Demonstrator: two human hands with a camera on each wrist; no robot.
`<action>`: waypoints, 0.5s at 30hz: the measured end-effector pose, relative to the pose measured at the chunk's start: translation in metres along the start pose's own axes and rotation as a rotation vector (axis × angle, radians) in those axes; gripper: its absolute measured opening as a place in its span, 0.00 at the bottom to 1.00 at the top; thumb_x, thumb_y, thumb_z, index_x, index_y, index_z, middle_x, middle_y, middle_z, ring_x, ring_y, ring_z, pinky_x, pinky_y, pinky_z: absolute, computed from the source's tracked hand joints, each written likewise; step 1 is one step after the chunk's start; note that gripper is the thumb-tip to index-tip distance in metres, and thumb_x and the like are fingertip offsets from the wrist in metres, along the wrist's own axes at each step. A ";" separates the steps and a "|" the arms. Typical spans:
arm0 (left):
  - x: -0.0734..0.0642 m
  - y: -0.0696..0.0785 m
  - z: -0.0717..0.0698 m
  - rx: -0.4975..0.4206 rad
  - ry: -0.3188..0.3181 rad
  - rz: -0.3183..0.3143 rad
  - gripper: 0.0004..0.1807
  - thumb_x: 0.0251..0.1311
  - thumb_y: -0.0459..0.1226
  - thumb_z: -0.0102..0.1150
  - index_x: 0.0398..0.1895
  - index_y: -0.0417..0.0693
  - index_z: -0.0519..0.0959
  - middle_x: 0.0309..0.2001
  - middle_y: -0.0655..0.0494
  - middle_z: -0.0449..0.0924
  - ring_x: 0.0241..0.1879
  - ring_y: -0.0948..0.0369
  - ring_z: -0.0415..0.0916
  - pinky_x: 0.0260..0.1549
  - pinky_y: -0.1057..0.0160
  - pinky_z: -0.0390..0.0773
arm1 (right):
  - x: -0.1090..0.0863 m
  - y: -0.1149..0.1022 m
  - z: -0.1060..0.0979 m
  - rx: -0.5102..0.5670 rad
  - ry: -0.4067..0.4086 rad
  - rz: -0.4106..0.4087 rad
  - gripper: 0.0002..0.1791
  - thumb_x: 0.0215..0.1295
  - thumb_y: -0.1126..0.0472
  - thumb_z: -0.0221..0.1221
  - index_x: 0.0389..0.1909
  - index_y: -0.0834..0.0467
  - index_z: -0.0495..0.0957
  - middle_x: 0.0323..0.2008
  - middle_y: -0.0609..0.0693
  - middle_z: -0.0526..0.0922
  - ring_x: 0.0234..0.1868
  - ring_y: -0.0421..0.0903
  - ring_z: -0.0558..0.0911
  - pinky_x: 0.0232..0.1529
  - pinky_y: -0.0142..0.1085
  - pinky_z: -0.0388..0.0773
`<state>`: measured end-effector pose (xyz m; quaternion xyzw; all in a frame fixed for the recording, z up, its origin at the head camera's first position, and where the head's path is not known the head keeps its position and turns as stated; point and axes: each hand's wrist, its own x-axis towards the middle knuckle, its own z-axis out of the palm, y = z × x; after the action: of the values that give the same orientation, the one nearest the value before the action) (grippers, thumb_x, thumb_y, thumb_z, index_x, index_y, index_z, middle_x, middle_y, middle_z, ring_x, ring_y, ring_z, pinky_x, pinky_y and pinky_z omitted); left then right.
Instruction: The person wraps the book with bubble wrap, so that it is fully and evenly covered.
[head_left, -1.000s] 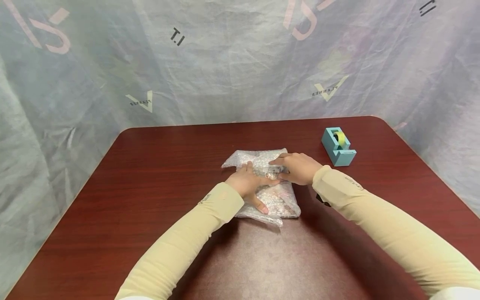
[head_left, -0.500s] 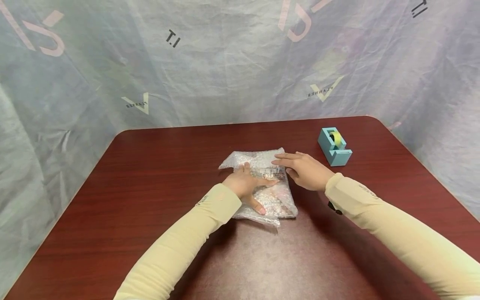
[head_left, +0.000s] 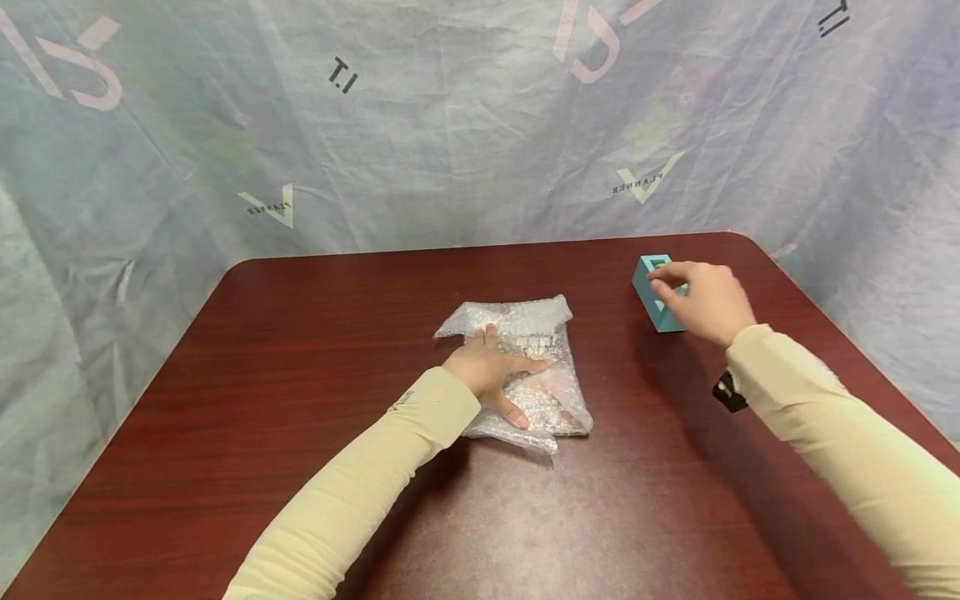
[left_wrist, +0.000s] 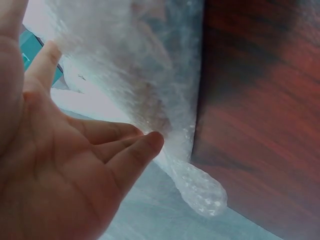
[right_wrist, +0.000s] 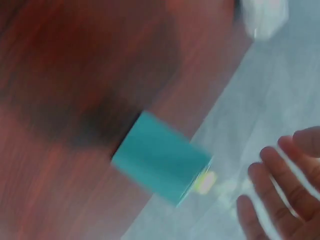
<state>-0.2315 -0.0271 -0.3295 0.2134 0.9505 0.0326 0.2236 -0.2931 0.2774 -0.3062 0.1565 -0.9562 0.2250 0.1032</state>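
A flat bundle in clear bubble wrap (head_left: pixel 551 392) lies mid-table; silvery, printed contents show through the layers. My left hand (head_left: pixel 487 371) presses down on it with fingers spread, thumb toward me. In the left wrist view, the straight fingers (left_wrist: pixel 125 160) of that hand lie against the bubble wrap (left_wrist: pixel 135 65). My right hand (head_left: pixel 708 298) hovers over a light blue tape dispenser (head_left: pixel 647 287), overlapping it in the head view. Its fingers are loosely bent and hold nothing. The right wrist view has the dispenser (right_wrist: pixel 160 157) and its yellow tape roll (right_wrist: pixel 204 182) beside the fingers.
A dark red wooden table (head_left: pixel 315 333) carries everything. Behind it hangs a grey-white printed sheet (head_left: pixel 450 125). One loose flap of bubble wrap (head_left: pixel 525 440) sticks out at the bundle's near side, and another fold points left at the far side.
My right hand has left the bundle's right edge and moved right to above the tape dispenser. The left hand stays on the bubble wrap. The head view has shifted slightly.
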 end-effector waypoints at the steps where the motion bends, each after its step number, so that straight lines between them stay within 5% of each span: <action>1: 0.000 0.000 0.000 0.000 0.000 -0.001 0.52 0.49 0.61 0.73 0.78 0.83 0.56 0.78 0.29 0.44 0.78 0.35 0.37 0.71 0.39 0.57 | 0.000 0.005 -0.004 0.002 0.005 0.044 0.17 0.75 0.54 0.57 0.54 0.61 0.84 0.46 0.64 0.86 0.41 0.61 0.82 0.35 0.56 0.75; 8: -0.001 0.000 0.000 0.007 0.003 -0.005 0.52 0.49 0.61 0.73 0.78 0.82 0.56 0.78 0.27 0.41 0.78 0.34 0.37 0.71 0.39 0.57 | -0.002 0.039 -0.016 -0.011 -0.059 0.257 0.29 0.75 0.42 0.53 0.56 0.64 0.82 0.50 0.68 0.83 0.47 0.69 0.79 0.40 0.60 0.73; 15: -0.003 0.002 -0.001 0.021 0.002 -0.007 0.52 0.50 0.62 0.72 0.78 0.82 0.55 0.77 0.26 0.40 0.78 0.35 0.38 0.70 0.40 0.59 | -0.003 0.052 -0.017 0.025 -0.244 0.295 0.39 0.76 0.38 0.48 0.61 0.73 0.75 0.58 0.77 0.75 0.57 0.75 0.72 0.51 0.65 0.73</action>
<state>-0.2293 -0.0268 -0.3268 0.2125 0.9517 0.0219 0.2207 -0.3066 0.3305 -0.3125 0.0420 -0.9713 0.2288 -0.0495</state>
